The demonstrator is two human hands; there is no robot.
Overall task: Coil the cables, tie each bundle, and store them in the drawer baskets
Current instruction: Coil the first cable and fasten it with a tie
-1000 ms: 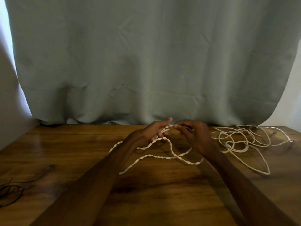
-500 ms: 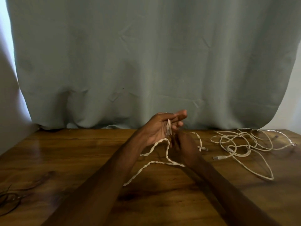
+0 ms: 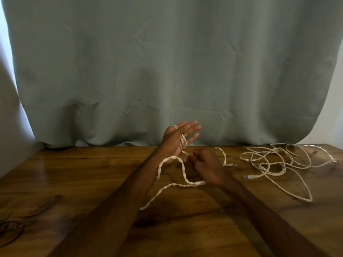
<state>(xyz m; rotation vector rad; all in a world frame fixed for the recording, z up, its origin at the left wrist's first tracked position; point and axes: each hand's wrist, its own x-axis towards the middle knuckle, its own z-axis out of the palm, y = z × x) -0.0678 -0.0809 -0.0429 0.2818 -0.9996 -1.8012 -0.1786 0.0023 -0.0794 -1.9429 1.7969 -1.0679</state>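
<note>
A white twisted cable (image 3: pixel 182 184) lies in loops on the wooden table (image 3: pixel 92 182) at the centre. My left hand (image 3: pixel 179 137) is raised, palm up, fingers spread; the cable's plug end is pinned across the palm under my thumb. Just below and to the right, my right hand (image 3: pixel 206 166) is closed, pinching the same cable near the tabletop. The cable's other plug (image 3: pixel 232 165) rests right of my right hand. A second white cable (image 3: pixel 278 164) lies in a loose tangle at the right. No drawer baskets are in view.
A thin dark cable (image 3: pixel 11 230) lies at the table's near left edge. A grey-green curtain (image 3: pixel 167 71) hangs behind the table's far edge. Bare wood shows between the two white cables and in front of my arms.
My left hand rose from the table and opened its fingers, keeping the plug end under the thumb. My right hand dropped lower and closed on the cable below it.
</note>
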